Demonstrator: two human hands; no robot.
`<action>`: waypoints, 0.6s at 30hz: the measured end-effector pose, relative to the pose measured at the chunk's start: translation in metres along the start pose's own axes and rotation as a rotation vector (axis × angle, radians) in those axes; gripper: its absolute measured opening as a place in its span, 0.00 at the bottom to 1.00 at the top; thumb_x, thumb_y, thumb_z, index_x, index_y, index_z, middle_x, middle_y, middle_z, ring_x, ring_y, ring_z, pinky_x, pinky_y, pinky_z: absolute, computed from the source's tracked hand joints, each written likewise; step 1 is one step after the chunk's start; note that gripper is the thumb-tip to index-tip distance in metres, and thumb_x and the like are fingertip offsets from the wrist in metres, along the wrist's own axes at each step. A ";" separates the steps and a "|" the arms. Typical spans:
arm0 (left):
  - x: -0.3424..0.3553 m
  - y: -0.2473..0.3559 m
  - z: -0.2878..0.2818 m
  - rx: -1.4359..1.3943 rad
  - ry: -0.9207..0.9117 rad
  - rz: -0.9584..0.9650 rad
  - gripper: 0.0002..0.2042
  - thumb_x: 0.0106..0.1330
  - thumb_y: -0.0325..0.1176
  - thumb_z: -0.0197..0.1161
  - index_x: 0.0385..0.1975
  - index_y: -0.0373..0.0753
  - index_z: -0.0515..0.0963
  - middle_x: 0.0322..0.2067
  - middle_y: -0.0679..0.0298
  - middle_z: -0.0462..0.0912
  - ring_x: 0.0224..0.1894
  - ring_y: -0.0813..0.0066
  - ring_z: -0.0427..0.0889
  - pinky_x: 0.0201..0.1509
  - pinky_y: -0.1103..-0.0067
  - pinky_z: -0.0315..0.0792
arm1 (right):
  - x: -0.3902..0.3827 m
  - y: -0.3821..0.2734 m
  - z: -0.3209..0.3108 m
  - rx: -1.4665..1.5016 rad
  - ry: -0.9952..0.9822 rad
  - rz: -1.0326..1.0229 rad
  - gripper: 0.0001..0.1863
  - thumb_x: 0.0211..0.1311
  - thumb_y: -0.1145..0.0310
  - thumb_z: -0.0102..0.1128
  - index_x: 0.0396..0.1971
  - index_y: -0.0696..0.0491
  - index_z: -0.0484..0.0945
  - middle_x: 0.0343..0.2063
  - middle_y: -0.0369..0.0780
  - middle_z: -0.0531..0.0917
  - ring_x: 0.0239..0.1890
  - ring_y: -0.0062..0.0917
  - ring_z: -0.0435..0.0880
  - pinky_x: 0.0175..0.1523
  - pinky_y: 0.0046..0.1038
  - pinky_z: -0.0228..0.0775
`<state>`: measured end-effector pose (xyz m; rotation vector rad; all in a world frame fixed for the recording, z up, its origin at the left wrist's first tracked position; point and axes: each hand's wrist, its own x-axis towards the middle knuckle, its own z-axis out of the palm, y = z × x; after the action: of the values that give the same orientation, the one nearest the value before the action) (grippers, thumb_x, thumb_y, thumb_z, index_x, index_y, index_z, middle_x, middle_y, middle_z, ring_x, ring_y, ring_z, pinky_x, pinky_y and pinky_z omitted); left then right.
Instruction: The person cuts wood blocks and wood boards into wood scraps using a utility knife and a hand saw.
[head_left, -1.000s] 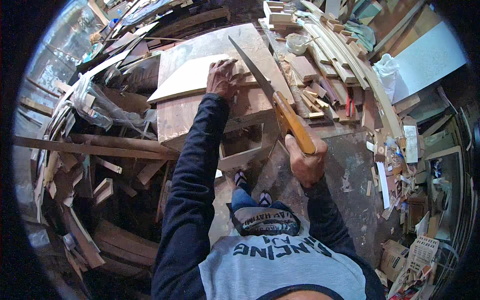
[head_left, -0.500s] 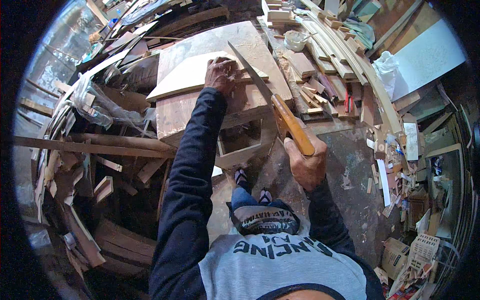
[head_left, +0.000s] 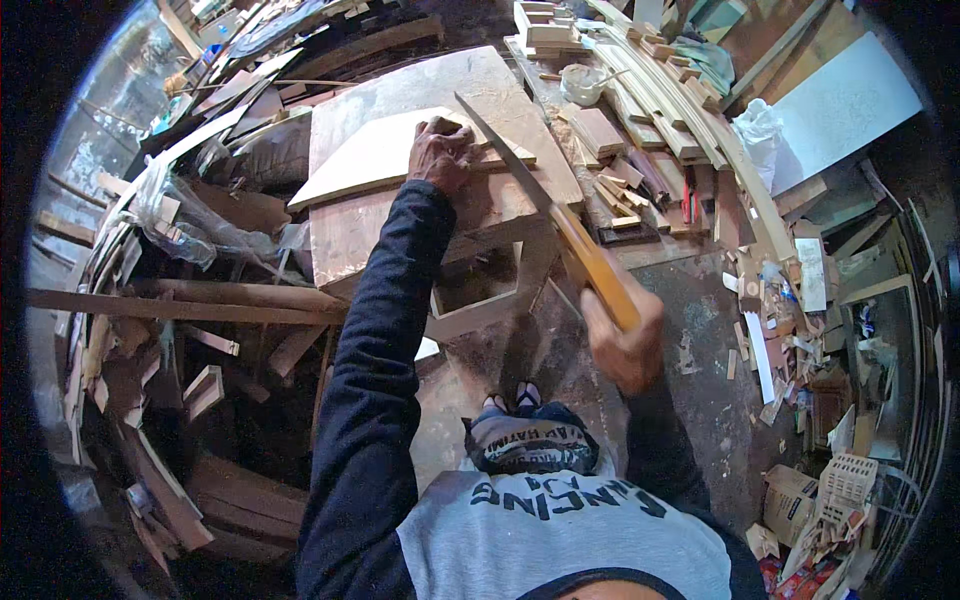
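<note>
A pale, smooth, angular board (head_left: 375,160) is laid on the scuffed wooden box-like bench (head_left: 365,230). Bent fingers of the left hand (head_left: 438,155) are placed over it; whether it is pinched cannot be told. By the wrapped fingers of the right hand (head_left: 627,338), the handsaw (head_left: 553,214) is gripped, its tapering blade slanted near the board's right end.

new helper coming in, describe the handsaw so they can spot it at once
At the upper middle stands a wooden workbench with a pale board on it. Over that board's right end slants a handsaw, held in the right grip. Its orange-brown handle and long tapering blade set it apart from plain timber strips.
</note>
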<state>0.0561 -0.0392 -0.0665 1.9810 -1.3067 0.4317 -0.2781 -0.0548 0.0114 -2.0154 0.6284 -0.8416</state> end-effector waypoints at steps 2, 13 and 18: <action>0.003 0.002 0.001 -0.010 0.002 0.029 0.11 0.51 0.36 0.66 0.34 0.45 0.83 0.36 0.60 0.79 0.45 0.58 0.71 0.50 0.69 0.69 | 0.026 0.009 0.019 -0.065 -0.011 -0.102 0.22 0.54 0.76 0.51 0.52 0.58 0.71 0.36 0.43 0.82 0.35 0.25 0.81 0.42 0.25 0.72; 0.000 0.005 -0.007 0.086 -0.052 -0.024 0.11 0.54 0.38 0.64 0.37 0.46 0.83 0.38 0.60 0.79 0.43 0.59 0.72 0.49 0.70 0.70 | -0.030 -0.020 -0.001 0.034 0.041 0.127 0.20 0.52 0.76 0.54 0.48 0.64 0.73 0.38 0.45 0.81 0.40 0.24 0.79 0.47 0.23 0.69; 0.004 0.003 0.000 0.077 -0.045 -0.012 0.14 0.54 0.39 0.64 0.40 0.43 0.82 0.40 0.60 0.78 0.44 0.59 0.72 0.49 0.70 0.69 | 0.012 -0.001 0.025 0.087 -0.032 0.075 0.21 0.52 0.77 0.54 0.49 0.65 0.72 0.40 0.48 0.81 0.44 0.27 0.79 0.51 0.24 0.68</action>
<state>0.0549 -0.0429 -0.0630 2.0728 -1.3230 0.4396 -0.2516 -0.0498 0.0053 -1.9113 0.6342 -0.7775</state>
